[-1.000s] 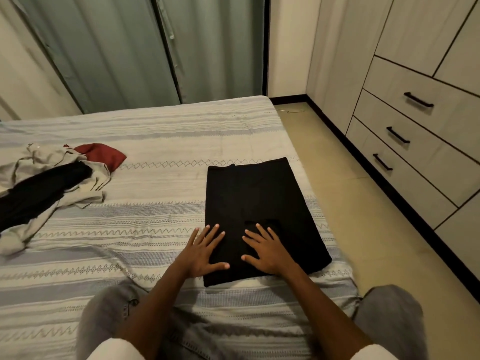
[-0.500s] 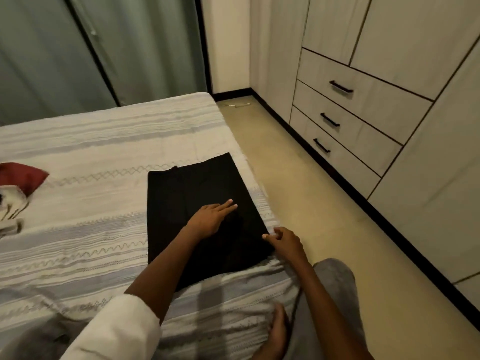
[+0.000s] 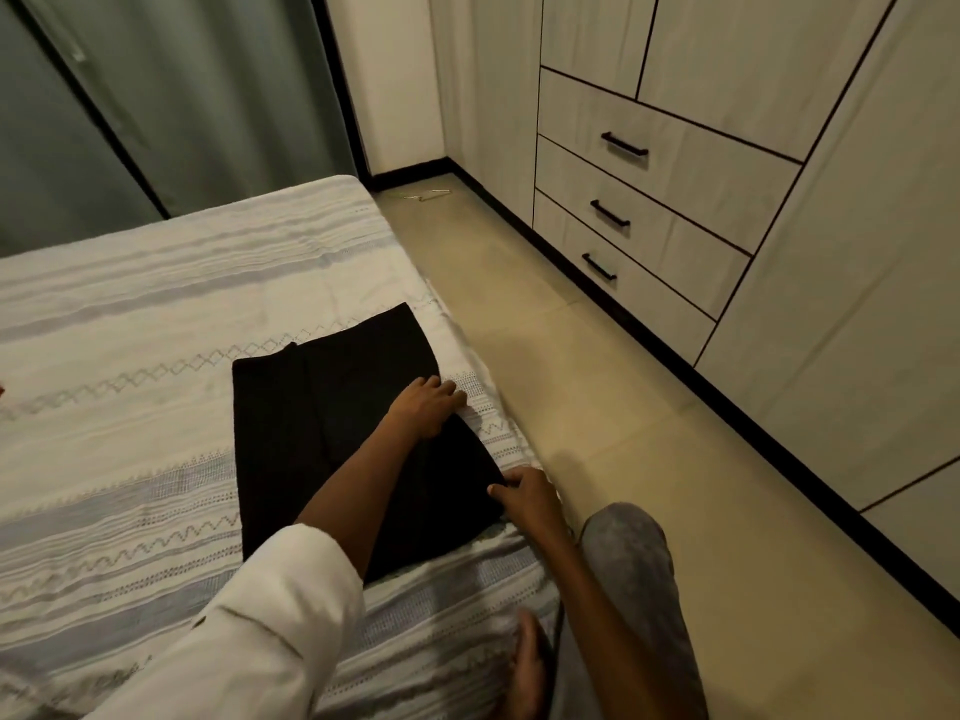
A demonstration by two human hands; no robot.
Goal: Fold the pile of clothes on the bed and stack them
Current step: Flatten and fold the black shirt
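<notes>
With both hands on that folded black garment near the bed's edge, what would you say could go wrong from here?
1. The black garment lies close to the bed edge; a pull by the right hand at its corner might drag it toward the floor.
2. The left hand gripping its right edge may undo the fold.

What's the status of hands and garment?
Left hand gripping black garment at its right edge. Right hand pinching near-right corner. Nothing in the way.

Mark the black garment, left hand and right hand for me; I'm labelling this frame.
black garment [image 3: 291, 433], head view, flat left half.
left hand [image 3: 426, 405], head view, back of hand.
right hand [image 3: 527, 498], head view, back of hand.
</notes>
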